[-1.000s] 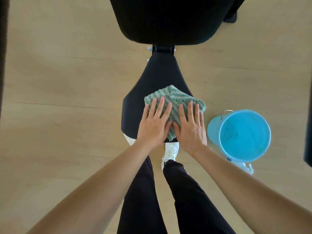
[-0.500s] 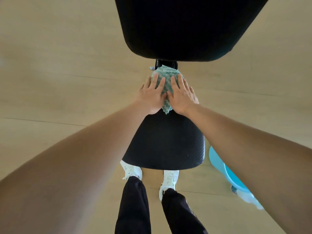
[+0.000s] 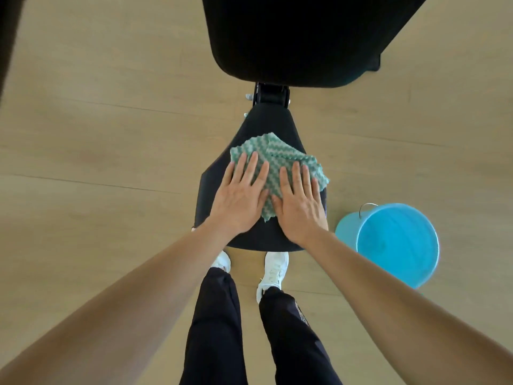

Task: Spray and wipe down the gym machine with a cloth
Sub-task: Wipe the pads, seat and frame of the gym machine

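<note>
Cloth (image 3: 280, 158) lay flat on the gym machine's black seat pad (image 3: 265, 125), mid-pad, its right corner reaching the pad's right edge. Left hand (image 3: 238, 201) and right hand (image 3: 301, 207) pressed on it side by side, fingers straight and flat, not gripping. Blue bucket (image 3: 397, 245) stood on the floor (image 3: 111, 134) near the pad's near right corner

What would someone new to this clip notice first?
The left hand and right hand lie flat side by side on a green zigzag cloth, pressing it onto the black seat in the middle of the view. A bright blue bucket stands on the wooden floor to the right of the seat. A large black pad fills the top.
</note>
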